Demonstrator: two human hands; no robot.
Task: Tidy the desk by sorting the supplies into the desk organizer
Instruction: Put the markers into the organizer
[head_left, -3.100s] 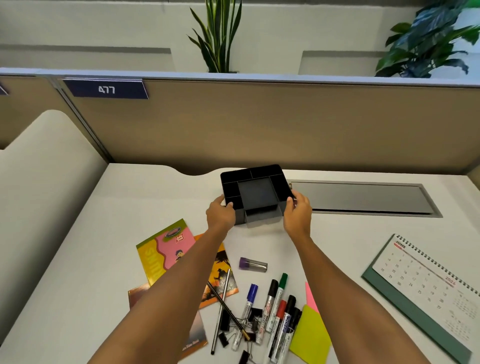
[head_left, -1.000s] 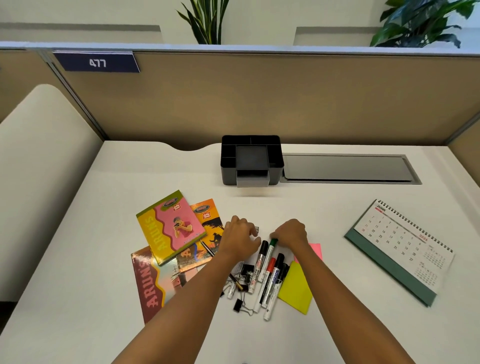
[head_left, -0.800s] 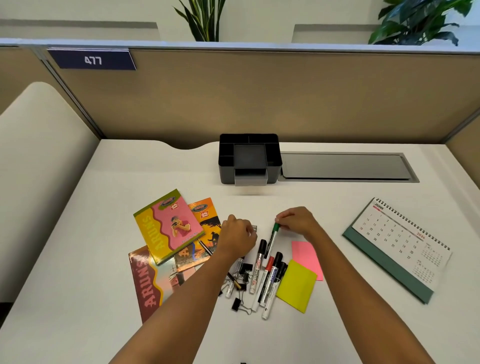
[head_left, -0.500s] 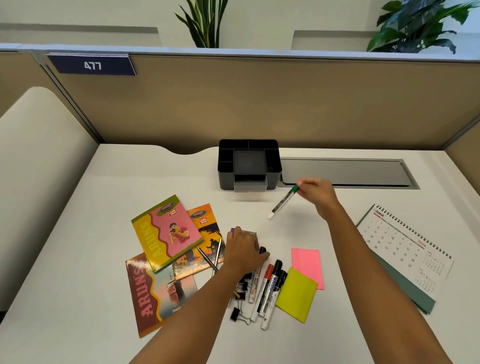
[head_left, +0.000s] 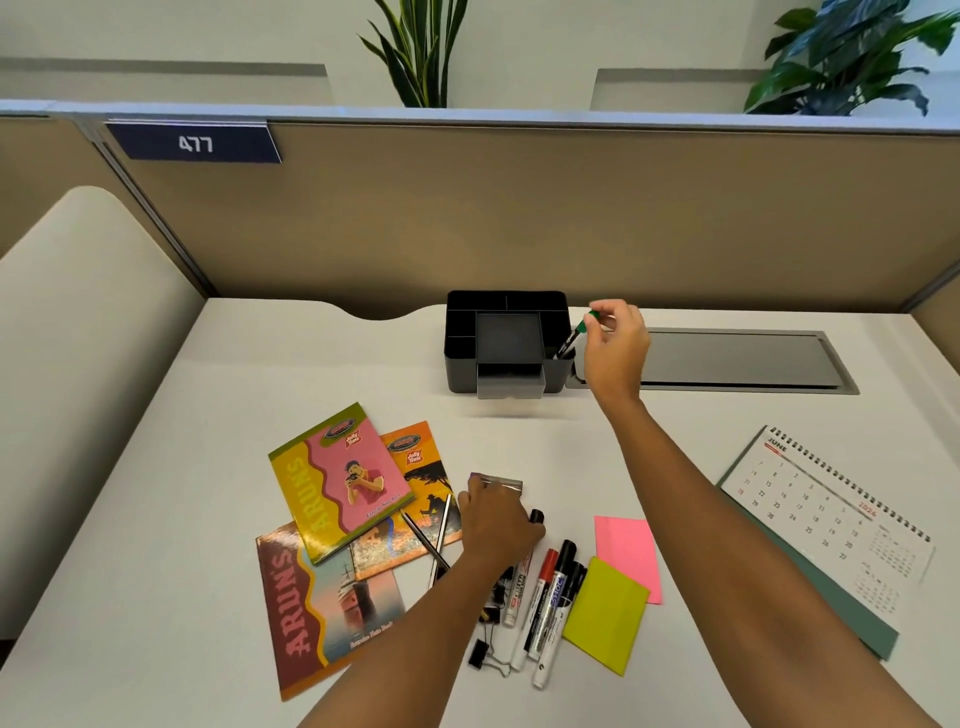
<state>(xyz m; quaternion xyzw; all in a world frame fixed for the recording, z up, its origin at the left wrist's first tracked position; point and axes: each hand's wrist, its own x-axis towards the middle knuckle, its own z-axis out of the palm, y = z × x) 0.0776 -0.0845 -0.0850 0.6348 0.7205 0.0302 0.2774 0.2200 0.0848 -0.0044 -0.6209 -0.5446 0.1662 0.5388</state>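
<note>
A black desk organizer (head_left: 462, 364) stands at the back of the white desk. My right hand (head_left: 615, 345) pinches the green-capped marker (head_left: 574, 336) by its cap, with the marker's lower end inside the organizer's right compartment. My left hand (head_left: 498, 525) rests curled over the pile of markers (head_left: 545, 597) near the desk's front, on a black-capped marker (head_left: 535, 517). Just beyond that hand lies a small purple-capped case (head_left: 501, 482). Binder clips (head_left: 483, 657) lie by the markers.
Three notebooks (head_left: 337, 483) overlap at the left with two pencils (head_left: 439, 535) across them. Pink (head_left: 626, 545) and yellow sticky pads (head_left: 605, 613) lie right of the markers. A desk calendar (head_left: 831, 525) sits far right. A grey cable flap (head_left: 737, 358) lies beside the organizer.
My right hand picked the green marker out of the pile, carried it up to the organizer and lowered its tip into the right compartment. My left hand stayed on the pile.
</note>
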